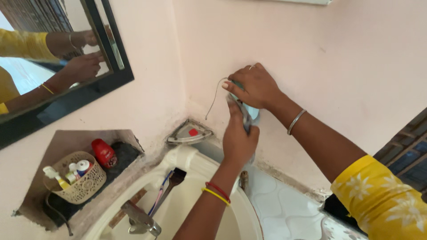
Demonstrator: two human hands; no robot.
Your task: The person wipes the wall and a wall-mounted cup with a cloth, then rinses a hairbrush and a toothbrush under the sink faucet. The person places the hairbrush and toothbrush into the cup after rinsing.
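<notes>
Two hands meet on one light blue object [252, 112], pressed against the pink wall [338, 58] above the sink [202, 166]. Head view, the only one: the right hand [253, 86] lies on top, fingers curled over the object's upper end, grip closed on it. The left hand [239, 138] comes up from below, fingers wrapped round the lower part along with a grey strip [242, 113]; its grip is likewise closed. The object's long axis appears to run steeply, upper left to lower right, between the two hands; its kind cannot be told, being mostly covered. Both hands touch it, so neither is nearer. A thin wire [214, 97] hangs in a loop on the wall just left of the right hand. Below it a corner shelf [190, 133] sits near the sink rim. A brush [171, 184] rests in the sink; a basket [82, 180] stands well apart in the wall niche.
</notes>
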